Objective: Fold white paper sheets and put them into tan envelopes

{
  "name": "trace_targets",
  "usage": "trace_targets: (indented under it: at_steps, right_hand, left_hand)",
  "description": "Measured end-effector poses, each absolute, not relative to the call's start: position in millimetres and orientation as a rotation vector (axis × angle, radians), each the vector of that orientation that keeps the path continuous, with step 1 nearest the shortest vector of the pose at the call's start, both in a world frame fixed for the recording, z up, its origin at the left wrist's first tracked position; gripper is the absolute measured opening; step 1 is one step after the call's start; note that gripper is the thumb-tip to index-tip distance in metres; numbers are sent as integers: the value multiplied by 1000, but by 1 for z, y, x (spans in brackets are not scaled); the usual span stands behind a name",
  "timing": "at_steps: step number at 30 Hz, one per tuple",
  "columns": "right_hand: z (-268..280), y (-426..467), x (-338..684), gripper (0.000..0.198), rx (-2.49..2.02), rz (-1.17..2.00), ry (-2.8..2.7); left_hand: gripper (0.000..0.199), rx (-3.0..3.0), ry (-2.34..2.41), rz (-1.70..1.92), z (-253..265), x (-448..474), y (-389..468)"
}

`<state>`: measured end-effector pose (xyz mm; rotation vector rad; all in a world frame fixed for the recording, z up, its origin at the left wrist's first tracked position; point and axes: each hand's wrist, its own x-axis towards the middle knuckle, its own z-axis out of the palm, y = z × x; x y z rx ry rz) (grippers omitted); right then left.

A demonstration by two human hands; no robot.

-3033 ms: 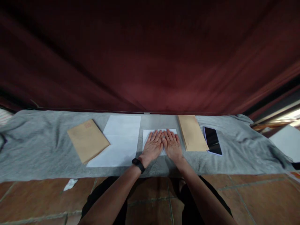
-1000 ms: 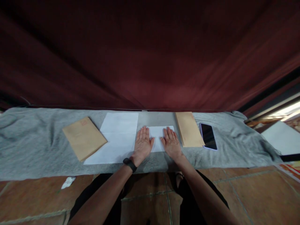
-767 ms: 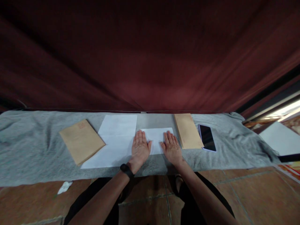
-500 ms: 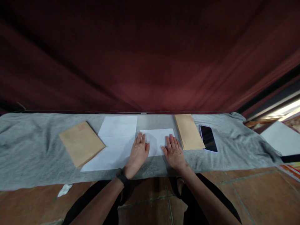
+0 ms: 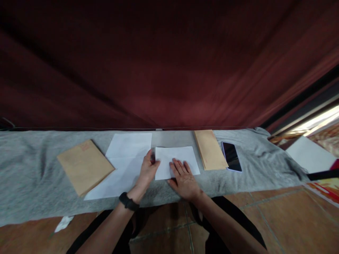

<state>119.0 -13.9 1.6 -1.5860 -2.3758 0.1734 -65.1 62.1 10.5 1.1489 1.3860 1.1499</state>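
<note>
A folded white sheet of paper (image 5: 165, 155) lies on the grey cloth in front of me. My right hand (image 5: 184, 178) rests flat on its lower middle, fingers outstretched. At its left edge is my left hand (image 5: 147, 171), turned on its side. The left thumb reaches the edge of the folded paper, and the fingers bend upward, apart from the thumb; their tips are blurred. Beside that hand, on the left, a larger creased white sheet (image 5: 129, 144) lies spread out, partly under a brown envelope stack (image 5: 84, 165).
A second brown envelope stack (image 5: 210, 150) lies to the right, its lower corner touching a dark-screened phone (image 5: 232, 157). Grey cloth (image 5: 265, 162) covers the narrow surface. A dark red curtain (image 5: 169, 70) hangs behind. Crumpled white tissue (image 5: 63, 224) lies on the tiled floor.
My left hand has gone from lying flat to turned on its side at the paper's left edge. My right hand has slid leftward, from the right edge to the middle.
</note>
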Motion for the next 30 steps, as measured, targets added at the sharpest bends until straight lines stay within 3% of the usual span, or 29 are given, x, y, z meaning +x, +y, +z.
trace_targets:
  at_steps: [6,12,17,21,27,30]
  right_hand:
    - [7,-12,112,64,-1615,235,-2294]
    - [32,-2,123,53,-1476,554,-1859]
    - [53,5,124,59,-1374,868,-1096]
    - [49,9,121,63,-1150,1048,-879]
    - [29,10,137,40,-1221,1153,-650]
    - [26,10,149,35,-1282,1175,-587]
  left_hand:
    - [80,874,1292,1195,24,-57,60]
    - [44,541,1045,1149,40,-52,65]
    - [37,582,1017,979,39,-43,57]
    - [49,651,976,989,31,-41,54]
    - [98,784,1182,1138,20,-58,67]
    - [105,990,1211,1105,19,-69,78]
